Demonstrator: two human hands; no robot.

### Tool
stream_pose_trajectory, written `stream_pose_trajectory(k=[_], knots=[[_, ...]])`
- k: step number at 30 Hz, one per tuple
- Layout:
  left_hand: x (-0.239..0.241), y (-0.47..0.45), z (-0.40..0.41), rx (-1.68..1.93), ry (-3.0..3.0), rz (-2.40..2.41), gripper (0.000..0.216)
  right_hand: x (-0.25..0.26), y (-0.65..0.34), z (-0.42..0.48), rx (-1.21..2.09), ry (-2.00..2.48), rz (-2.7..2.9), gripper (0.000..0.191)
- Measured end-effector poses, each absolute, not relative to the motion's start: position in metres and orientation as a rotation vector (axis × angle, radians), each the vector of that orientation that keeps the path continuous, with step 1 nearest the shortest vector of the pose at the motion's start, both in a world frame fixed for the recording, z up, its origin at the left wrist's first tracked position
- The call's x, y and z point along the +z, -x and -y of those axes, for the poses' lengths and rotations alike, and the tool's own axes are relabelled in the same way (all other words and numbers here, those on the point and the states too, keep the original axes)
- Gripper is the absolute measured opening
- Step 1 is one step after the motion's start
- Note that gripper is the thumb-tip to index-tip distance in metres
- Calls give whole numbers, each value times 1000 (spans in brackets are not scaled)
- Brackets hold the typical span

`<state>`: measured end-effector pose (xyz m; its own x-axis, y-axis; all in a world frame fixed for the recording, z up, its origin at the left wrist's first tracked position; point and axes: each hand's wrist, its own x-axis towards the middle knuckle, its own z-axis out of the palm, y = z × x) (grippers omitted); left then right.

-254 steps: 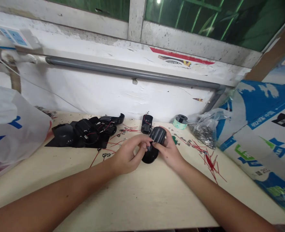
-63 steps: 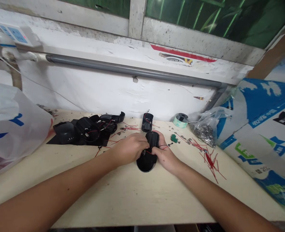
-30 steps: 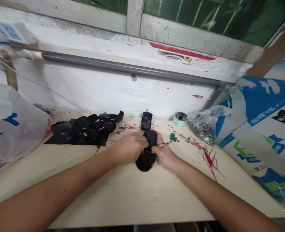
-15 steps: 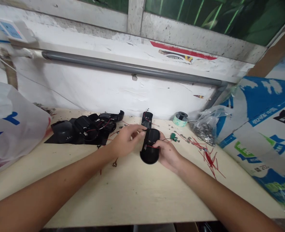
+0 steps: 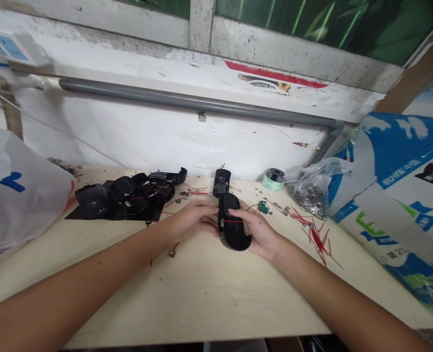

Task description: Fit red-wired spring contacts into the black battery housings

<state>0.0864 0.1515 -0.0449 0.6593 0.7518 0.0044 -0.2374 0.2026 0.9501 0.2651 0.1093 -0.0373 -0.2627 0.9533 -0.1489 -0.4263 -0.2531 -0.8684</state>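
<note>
A cream-coloured table (image 5: 201, 303) runs along a white plaster wall (image 5: 165, 142), its paint chipped and scuffed. A grey conduit pipe (image 5: 201, 108) crosses the wall horizontally, leading left to a wall-mounted power strip (image 5: 5, 46). Above sits a concrete window ledge with a torn red-edged sticker (image 5: 275, 80) below it. The window glass (image 5: 293, 24) looks dark green. A blue-and-white printed cardboard panel (image 5: 396, 195) leans in at the right.
</note>
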Motion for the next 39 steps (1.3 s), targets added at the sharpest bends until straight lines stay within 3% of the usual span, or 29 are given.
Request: stream_pose_trajectory(k=[19,27,34,39], knots=[[-52,-80,-158,713,-1235,-589,33,-52,-267,-113,1728,750,994,49],[-58,-79,-159,770,-1378,-602,36,-62,-265,-114,1460,743,1283,52],[-49,-78,-153,753,-1222,-583,35,-46,-263,-109,1628,778,1068,47],[-50,-81,-152,1094,-1365,-785,37,-46,-266,-114,1544,856,940,45]])
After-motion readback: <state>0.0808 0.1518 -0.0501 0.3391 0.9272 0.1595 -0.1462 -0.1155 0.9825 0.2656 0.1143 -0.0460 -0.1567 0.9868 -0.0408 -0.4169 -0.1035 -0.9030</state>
